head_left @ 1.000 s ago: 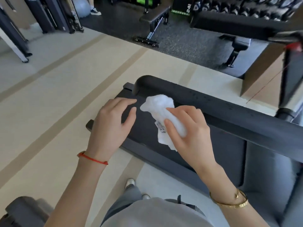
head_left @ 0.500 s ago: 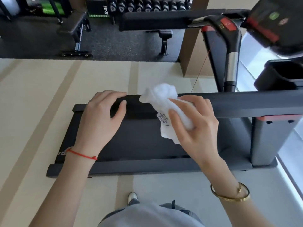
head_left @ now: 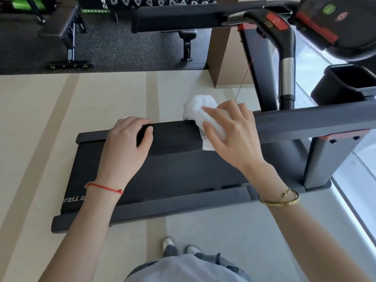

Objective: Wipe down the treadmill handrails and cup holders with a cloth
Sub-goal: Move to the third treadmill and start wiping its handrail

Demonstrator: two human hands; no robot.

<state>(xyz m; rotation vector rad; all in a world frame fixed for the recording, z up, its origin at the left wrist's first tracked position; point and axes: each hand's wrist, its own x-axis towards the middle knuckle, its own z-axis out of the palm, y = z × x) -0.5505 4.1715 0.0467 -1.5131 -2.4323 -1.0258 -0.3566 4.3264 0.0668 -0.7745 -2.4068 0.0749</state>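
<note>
White cloth (head_left: 200,110) with printed tag, "TRA" on treadmill belt (head_left: 173,171); "24" on green sign (head_left: 97,6)

On the near handrail (head_left: 305,123), bare rail runs free to the right of the right hand (head_left: 234,137) until the upright (head_left: 325,159) and the silver post (head_left: 286,78) meet it. To the left, a short bare stretch lies between the cloth (head_left: 198,108) and the left hand (head_left: 126,147), which grips the rail end. The cup holder (head_left: 345,82) stands open-topped beyond the rail, under the console (head_left: 345,27).
</note>
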